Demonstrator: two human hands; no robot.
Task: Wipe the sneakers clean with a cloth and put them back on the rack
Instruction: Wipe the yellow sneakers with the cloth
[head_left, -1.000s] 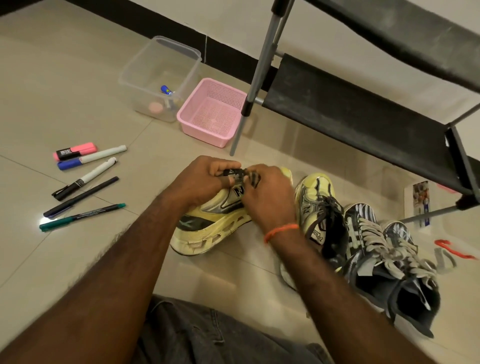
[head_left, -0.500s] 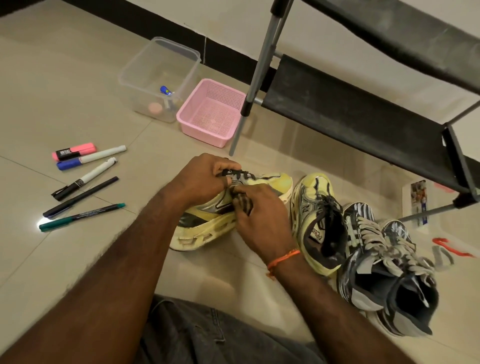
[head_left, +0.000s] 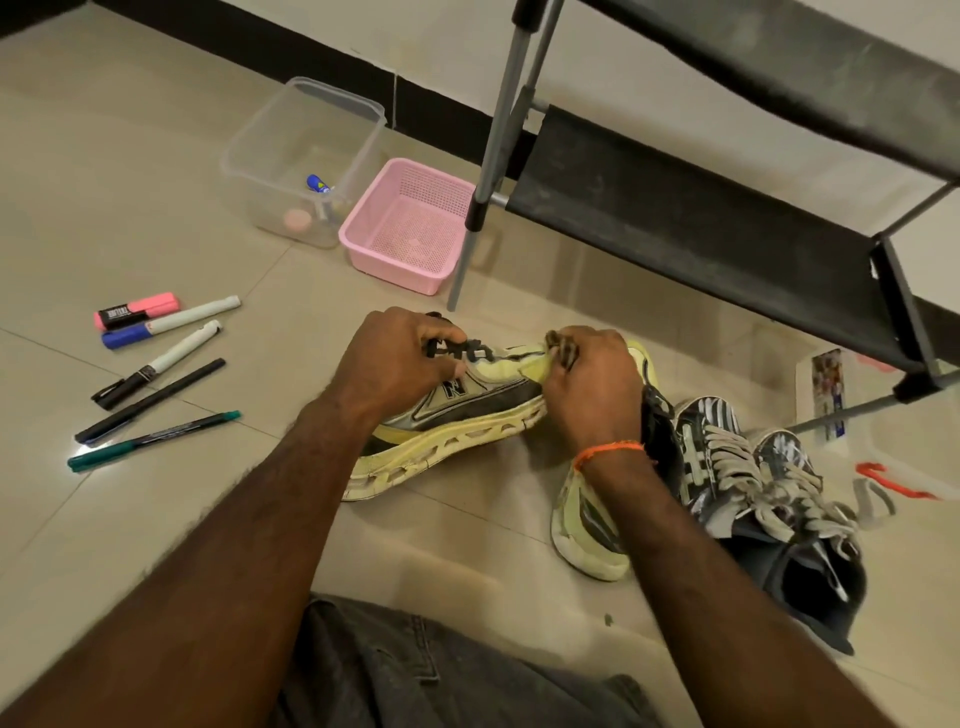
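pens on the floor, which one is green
The green pen, nearest the person; the others are black, white or pink.

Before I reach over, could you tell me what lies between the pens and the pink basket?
Bare floor tile only, between the pens and pink basket, in the head view.

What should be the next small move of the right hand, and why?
Probably draw the cloth along the yellow sneaker toward its toe: the right hand pinches it against the upper, while the left hand grips the laces, steadying the shoe.
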